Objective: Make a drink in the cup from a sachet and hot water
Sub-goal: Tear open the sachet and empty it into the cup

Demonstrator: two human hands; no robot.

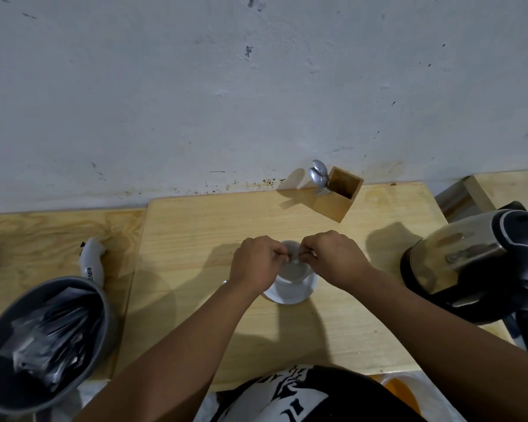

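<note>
Forearms converge, fingers [282, 254] pinching sachet [296, 259] over cup [290, 289]

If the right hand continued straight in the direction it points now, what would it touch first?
The right hand points leftward across the cup, toward the left hand. It would probably meet the small sachet pinched between both hands first, then the left hand's fingers. Depth is unclear, but they look almost touching.

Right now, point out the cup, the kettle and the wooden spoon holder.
cup [290, 289]: head view, on its white outer wall below the hands.
kettle [457, 257]: head view, on its shiny steel body.
wooden spoon holder [333, 202]: head view, on its front wooden face.
</note>
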